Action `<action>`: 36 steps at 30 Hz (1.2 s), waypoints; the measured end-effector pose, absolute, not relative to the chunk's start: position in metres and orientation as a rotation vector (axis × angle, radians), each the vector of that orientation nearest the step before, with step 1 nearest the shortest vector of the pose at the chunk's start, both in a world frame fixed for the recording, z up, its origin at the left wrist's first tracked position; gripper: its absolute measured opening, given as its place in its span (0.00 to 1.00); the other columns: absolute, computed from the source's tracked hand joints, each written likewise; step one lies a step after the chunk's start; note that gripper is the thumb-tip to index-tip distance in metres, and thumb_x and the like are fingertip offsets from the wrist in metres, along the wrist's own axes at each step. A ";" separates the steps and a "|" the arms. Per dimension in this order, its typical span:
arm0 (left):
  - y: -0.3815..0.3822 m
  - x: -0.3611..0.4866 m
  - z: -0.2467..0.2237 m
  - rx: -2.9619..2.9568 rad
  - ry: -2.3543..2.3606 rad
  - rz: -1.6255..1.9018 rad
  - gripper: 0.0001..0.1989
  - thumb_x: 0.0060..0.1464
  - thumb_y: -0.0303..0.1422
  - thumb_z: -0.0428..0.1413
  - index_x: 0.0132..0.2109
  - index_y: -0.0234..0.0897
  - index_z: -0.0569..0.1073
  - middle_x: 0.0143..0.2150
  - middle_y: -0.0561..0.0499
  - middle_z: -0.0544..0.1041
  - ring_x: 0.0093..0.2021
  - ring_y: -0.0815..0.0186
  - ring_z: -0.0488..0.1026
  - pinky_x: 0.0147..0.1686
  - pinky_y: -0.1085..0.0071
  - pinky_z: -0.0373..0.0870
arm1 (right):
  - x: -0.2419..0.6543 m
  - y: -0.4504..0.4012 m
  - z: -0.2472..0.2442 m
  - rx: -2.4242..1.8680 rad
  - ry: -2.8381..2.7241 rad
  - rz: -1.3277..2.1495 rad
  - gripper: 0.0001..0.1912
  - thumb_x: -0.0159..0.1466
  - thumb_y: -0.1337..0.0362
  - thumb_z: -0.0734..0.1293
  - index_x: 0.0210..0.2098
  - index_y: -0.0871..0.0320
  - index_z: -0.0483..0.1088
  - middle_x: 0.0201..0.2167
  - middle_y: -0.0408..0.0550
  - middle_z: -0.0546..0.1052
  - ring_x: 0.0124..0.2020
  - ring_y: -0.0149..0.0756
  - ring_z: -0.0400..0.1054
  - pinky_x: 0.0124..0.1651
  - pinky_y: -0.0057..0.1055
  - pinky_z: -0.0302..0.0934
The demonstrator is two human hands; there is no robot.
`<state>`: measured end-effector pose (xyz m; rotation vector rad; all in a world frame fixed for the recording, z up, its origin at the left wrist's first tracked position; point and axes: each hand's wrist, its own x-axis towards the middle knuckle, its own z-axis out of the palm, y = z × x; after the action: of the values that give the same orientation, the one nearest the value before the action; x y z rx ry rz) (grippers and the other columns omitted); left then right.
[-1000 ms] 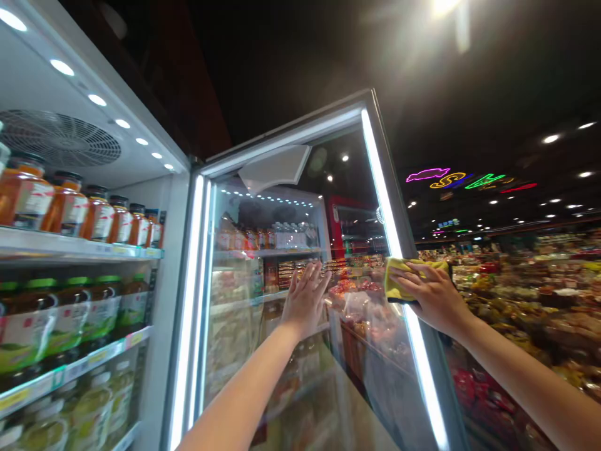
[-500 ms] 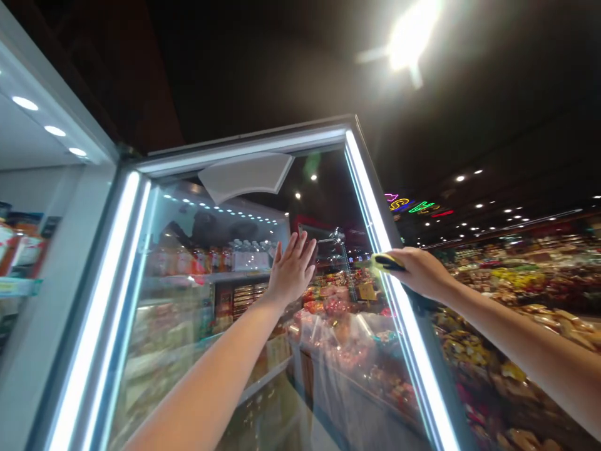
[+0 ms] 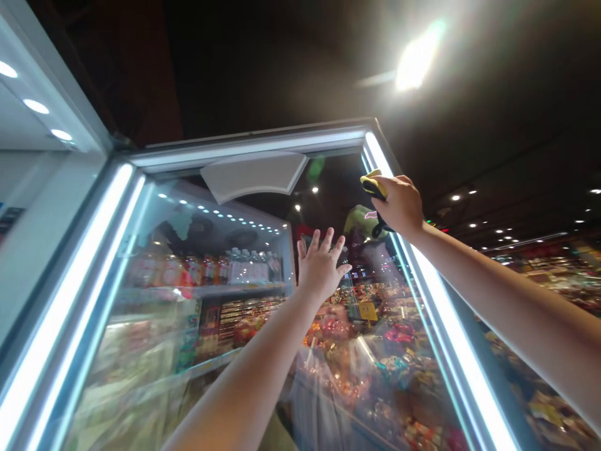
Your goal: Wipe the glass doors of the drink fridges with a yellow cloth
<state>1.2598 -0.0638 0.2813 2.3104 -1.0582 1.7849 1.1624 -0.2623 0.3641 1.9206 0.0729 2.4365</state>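
Observation:
A glass fridge door (image 3: 159, 388) with bright light strips along its frame stands swung open in front of me. My left hand (image 3: 322, 266) lies against the middle of the glass, fingers spread, holding nothing. Higher up, near the door's top right corner, my right hand (image 3: 401, 203) is closed around a folded yellow-and-black cloth (image 3: 374, 186). The cloth is at the lit right edge of the frame (image 3: 375, 150), and its reflection shows in the glass beside it. Part of the cloth is hidden by the fingers.
The lit fridge cabinet (image 3: 51, 181) is at the left. A pale curved panel (image 3: 256, 175) shows at the top of the glass. Bottles on a shelf (image 3: 253, 266) appear in the glass. Piled packaged goods (image 3: 554, 401) are at the lower right, and a bright ceiling lamp (image 3: 417, 59) hangs above.
My right hand has moved up along the door's right edge with the cloth. My left hand has shifted to the right on the glass, and the view has tilted slightly.

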 end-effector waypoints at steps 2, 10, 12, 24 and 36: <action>-0.065 1.260 0.281 2.300 -1.081 1.754 0.36 0.66 0.49 0.54 0.76 0.52 0.54 0.80 0.50 0.48 0.79 0.42 0.43 0.71 0.29 0.46 | 1.171 -0.262 0.355 1.910 0.104 2.377 0.23 0.63 0.63 0.66 0.58 0.52 0.76 0.53 0.48 0.82 0.54 0.54 0.71 0.57 0.51 0.67; -0.030 1.261 0.271 2.271 -1.211 1.655 0.41 0.62 0.49 0.59 0.76 0.45 0.55 0.80 0.44 0.47 0.79 0.44 0.43 0.73 0.34 0.45 | 1.180 -0.259 0.308 2.050 0.127 2.070 0.37 0.58 0.72 0.67 0.67 0.50 0.69 0.64 0.44 0.75 0.65 0.49 0.65 0.63 0.45 0.67; -0.023 1.261 0.266 2.312 -1.194 1.656 0.45 0.57 0.49 0.64 0.75 0.46 0.56 0.80 0.43 0.48 0.79 0.41 0.42 0.72 0.31 0.43 | 1.178 -0.256 0.310 2.037 0.095 2.111 0.36 0.58 0.74 0.67 0.66 0.52 0.70 0.65 0.44 0.74 0.65 0.49 0.64 0.64 0.45 0.66; -0.007 1.266 0.274 2.208 -1.221 1.843 0.33 0.66 0.48 0.53 0.73 0.43 0.60 0.78 0.45 0.55 0.78 0.49 0.50 0.75 0.41 0.47 | 1.208 -0.248 0.388 2.121 -0.105 2.066 0.35 0.73 0.51 0.60 0.73 0.64 0.55 0.74 0.62 0.58 0.75 0.61 0.48 0.73 0.58 0.50; 0.024 1.289 0.324 2.167 -1.069 1.912 0.33 0.69 0.48 0.45 0.76 0.45 0.54 0.79 0.50 0.52 0.79 0.50 0.45 0.76 0.43 0.40 | 1.222 -0.239 0.458 2.082 -0.169 2.260 0.25 0.71 0.64 0.59 0.66 0.59 0.67 0.69 0.60 0.67 0.69 0.59 0.59 0.66 0.58 0.59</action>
<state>1.2895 0.0241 0.3242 2.1674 -1.0692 1.9118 1.2223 -0.2395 0.4581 2.0821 -0.1689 2.2595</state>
